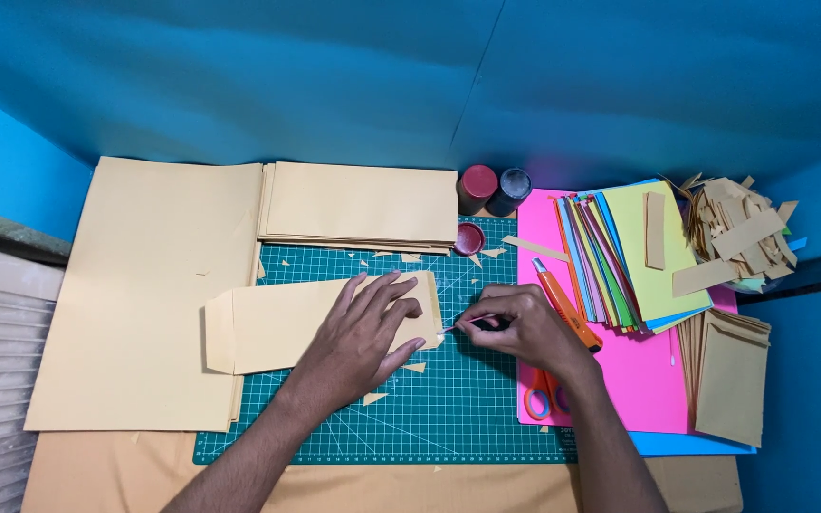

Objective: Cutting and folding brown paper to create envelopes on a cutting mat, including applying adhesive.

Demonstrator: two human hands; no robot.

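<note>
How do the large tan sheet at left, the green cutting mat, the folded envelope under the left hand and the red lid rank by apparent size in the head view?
1. Large tan sheet
2. Green cutting mat, partly covered, so the top two are close
3. Folded envelope, pressed by the left hand
4. Red lid

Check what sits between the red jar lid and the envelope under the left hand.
In the head view, only green cutting mat with a few tan paper scraps lies between the red lid and the envelope.
</note>
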